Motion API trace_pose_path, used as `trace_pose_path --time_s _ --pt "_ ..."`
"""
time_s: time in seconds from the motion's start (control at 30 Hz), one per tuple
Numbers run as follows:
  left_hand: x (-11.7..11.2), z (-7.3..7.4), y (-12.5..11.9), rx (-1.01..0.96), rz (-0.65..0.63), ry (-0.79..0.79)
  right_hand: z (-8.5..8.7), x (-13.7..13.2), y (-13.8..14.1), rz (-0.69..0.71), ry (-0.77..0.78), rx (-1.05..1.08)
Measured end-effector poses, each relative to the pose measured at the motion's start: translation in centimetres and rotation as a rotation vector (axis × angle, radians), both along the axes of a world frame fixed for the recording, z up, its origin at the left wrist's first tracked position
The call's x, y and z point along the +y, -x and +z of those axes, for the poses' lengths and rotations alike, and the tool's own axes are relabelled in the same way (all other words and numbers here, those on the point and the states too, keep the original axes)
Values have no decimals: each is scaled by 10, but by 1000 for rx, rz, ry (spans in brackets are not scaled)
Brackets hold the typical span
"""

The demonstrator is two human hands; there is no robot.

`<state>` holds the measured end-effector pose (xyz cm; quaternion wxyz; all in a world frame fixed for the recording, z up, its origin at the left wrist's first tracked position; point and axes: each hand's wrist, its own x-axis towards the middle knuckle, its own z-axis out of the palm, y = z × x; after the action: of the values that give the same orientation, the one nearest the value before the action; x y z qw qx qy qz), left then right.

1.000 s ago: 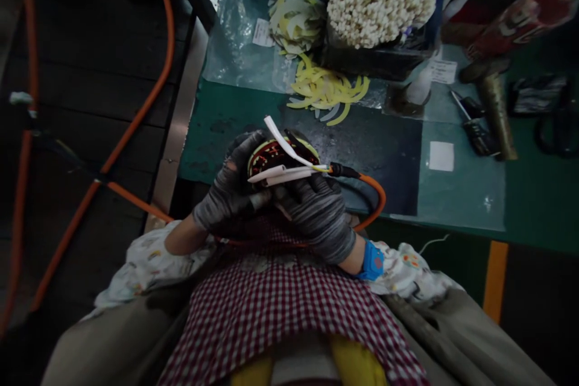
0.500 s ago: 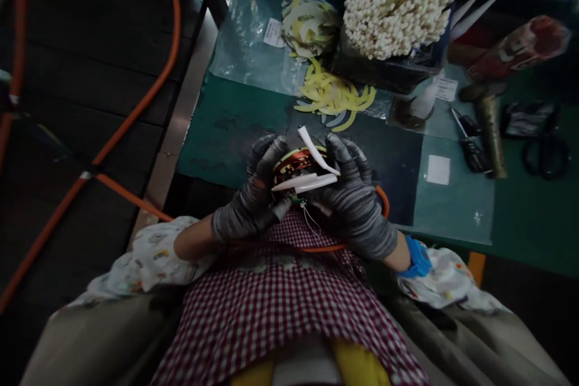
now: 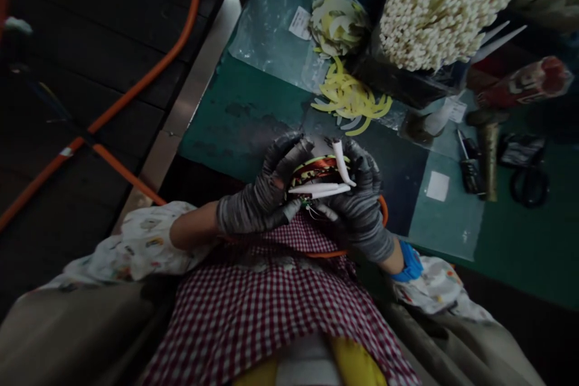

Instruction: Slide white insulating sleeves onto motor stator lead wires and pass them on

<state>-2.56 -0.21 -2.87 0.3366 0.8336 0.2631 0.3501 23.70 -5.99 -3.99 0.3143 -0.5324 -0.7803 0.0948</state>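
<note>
Between my two gloved hands is a motor stator (image 3: 318,167) with copper windings and yellow-green insulation around its ring. White sleeves stick out across its front, one (image 3: 341,161) slanting up on the right. My left hand (image 3: 266,190) wraps the stator's left side, thumb at its lower edge. Gripping the opposite side is my right hand (image 3: 362,193), its fingers curled over the rim. A thin white cord hangs below the stator, near my apron. Both palms and the stator's underside are hidden.
Beyond my hands lie loose yellow insulation strips (image 3: 350,93) and a bundled pile of strips (image 3: 340,21). Many white sleeves (image 3: 434,12) stand in a dark box. To the right are a hammer (image 3: 488,157), a screwdriver (image 3: 470,169) and scissors (image 3: 529,186). An orange hose (image 3: 136,87) crosses the left.
The view has shifted, so the bench items sit differently in it. My hands still hold the stator; the right-hand white sleeve now stands more upright.
</note>
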Motion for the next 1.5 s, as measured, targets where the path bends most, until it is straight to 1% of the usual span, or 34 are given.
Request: trace_pose_path --time_s 0.07,0.17,0.23,0.33,0.4,0.47,0.53,0.57,0.63,0.7,0.8,0.87,0.93,1.0,1.07,1.13,1.2,1.23,1.3,1.37,1.4,1.47,1.5 --pt "-3 0 -5 11 17 2 4 -4 3 -31 25 -11" --pt "-5 -4 -14 -50 123 -1 8 -7 6 -50 55 45" --pt "-4 -8 -20 -94 190 -7 8 -6 6 -60 95 128" --pt "1 -12 -28 -123 225 -8 5 -3 2 -34 171 313" --pt "3 -11 -33 -148 232 -27 2 -1 -5 -13 216 431" --pt "3 -7 -37 -144 236 -15 0 1 -12 -4 244 483" --pt "0 -2 -40 -118 234 21 1 3 -20 10 252 443" --pt "-1 0 -42 -105 236 32 2 5 -24 18 230 397" --pt "-4 3 -45 -86 249 38 5 11 -31 76 135 263" --pt "-6 5 -48 -80 267 40 7 19 -38 175 -2 124" --pt "-5 7 -50 -80 256 44 6 33 -48 301 -142 14" --pt "-4 10 -49 -76 238 43 5 38 -53 340 -158 11" --pt "-4 12 -48 -70 238 49 5 40 -56 359 -113 25" --pt "-5 14 -47 -55 245 76 7 39 -59 357 -33 9" --pt "-6 15 -46 -55 239 95 9 37 -62 350 12 -41" --pt "-7 16 -45 -74 226 88 10 34 -63 350 8 -82" --pt "-8 17 -44 -93 209 77 10 30 -61 337 6 -75" --pt "-9 18 -43 -94 202 77 9 28 -59 312 27 -54" --pt "-10 19 -42 -93 188 98 9 24 -51 205 101 36" --pt "-12 19 -41 -108 198 124 10 20 -41 84 182 183" --pt "-12 19 -41 -117 208 137 10 19 -36 49 215 259" --pt "-14 17 -40 -126 221 147 12 17 -28 34 258 360" --pt "-14 16 -39 -123 228 142 13 17 -24 42 274 364"
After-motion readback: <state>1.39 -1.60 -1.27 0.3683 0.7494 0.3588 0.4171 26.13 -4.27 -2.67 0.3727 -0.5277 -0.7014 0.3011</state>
